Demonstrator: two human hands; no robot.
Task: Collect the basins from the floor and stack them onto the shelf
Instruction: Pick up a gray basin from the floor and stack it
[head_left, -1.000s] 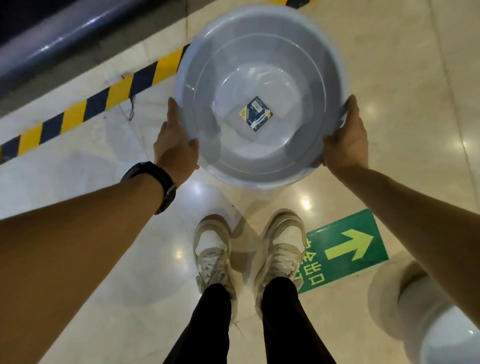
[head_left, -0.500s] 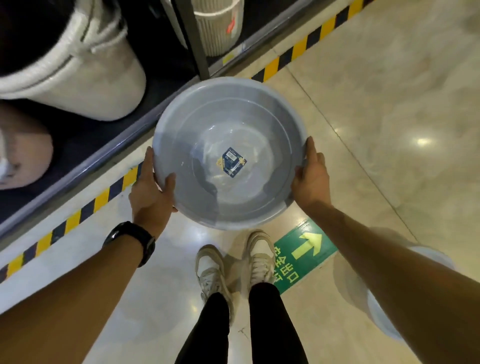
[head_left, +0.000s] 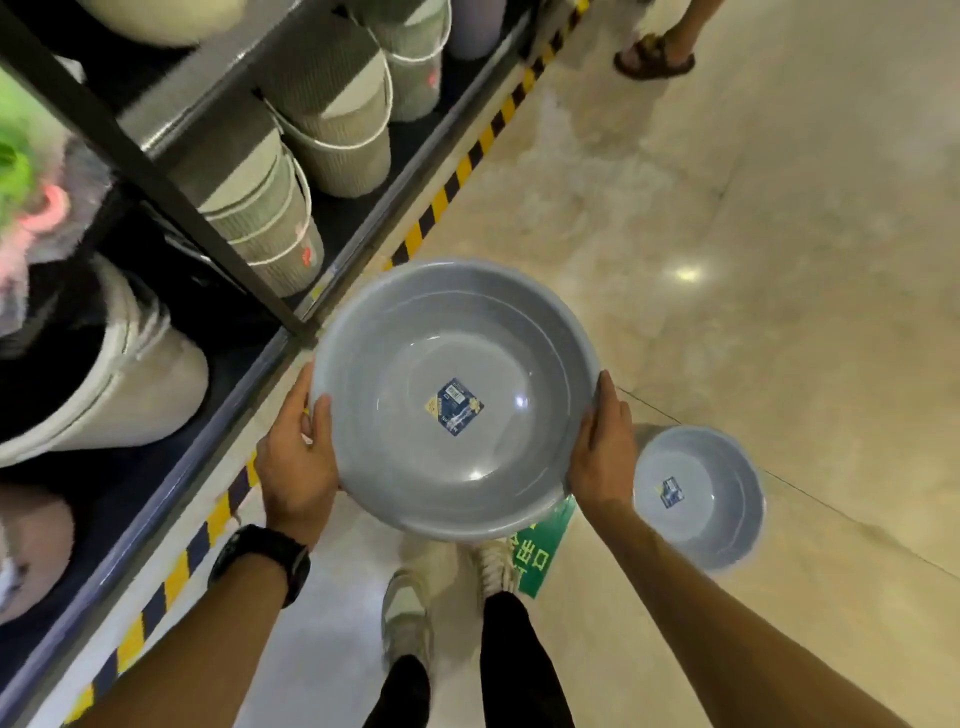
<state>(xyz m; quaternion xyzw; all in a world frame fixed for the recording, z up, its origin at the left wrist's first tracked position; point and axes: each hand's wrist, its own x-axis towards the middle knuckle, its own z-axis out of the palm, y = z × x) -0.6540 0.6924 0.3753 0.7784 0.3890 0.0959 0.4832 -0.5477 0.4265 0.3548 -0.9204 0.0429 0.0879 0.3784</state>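
**Both hands gripping grey basin, held beside shelf**

Nearest: two legs in black trousers, pale shoes standing on the glossy floor. One shoe is partly covering a green sign stuck to the floor.

Forearms are reaching forward from the bottom edge. Left wrist is wearing a black watch.

Left hand is clamping the basin on its left rim, thumb hooked over the lip, fingers underneath. Right hand is doing the same on the right rim, thumb lying along the edge. Both closed on the basin, which is sitting upright and roughly level in the air, above the shoes. A dark blue label is sticking to the middle of its bottom, inside.

A second basin, lighter blue-grey, is resting on the floor just right of the right forearm, with a small label inside too. It's blurred.

Yellow-black tape is running along the floor beside the shelf base. The held basin's far-left rim is overlapping the tape line and sitting near the shelf upright post.

On the low shelf: ribbed greenish buckets lying on their sides in a row, pale tubs further left. Left edge is too blurred to tell what's there.

Far end: another person's sandalled foot standing on the floor at top.
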